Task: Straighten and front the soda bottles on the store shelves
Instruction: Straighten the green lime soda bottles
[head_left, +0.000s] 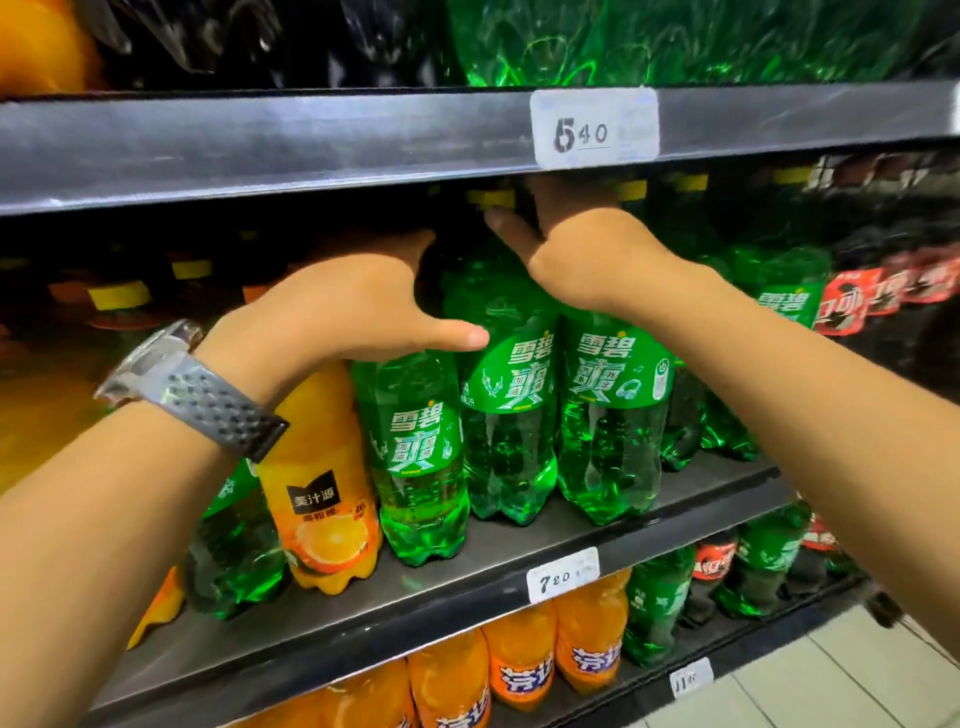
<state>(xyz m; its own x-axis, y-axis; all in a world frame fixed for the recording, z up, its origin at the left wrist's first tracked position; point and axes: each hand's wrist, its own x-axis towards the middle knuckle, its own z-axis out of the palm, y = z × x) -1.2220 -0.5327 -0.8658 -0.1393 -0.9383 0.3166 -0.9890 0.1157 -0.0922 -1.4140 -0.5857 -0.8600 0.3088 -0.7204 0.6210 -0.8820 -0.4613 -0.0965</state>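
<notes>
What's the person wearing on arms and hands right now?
No sleeves or gloves in view on the left hand or right hand. The left wrist carries a watch: silvery case, grey perforated strap. Right wrist is bare.

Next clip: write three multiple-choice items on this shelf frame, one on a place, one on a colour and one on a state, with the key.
1. Where does the orange juice bottle stand?
A. On the middle shelf, among Sprite bottles
B. On the top shelf
C. On the floor

2. What colour is the watch strap?
A. Red
B. Grey
C. White

3. How are the three Sprite labels at mid-frame turned?
A. To the back
B. Outward, to the aisle
C. Sideways

Key: 1 A, green bottles flank it on that shelf; 2 B, a grey perforated band wraps the wrist; 3 B, all three logos read fully from the front.
</notes>
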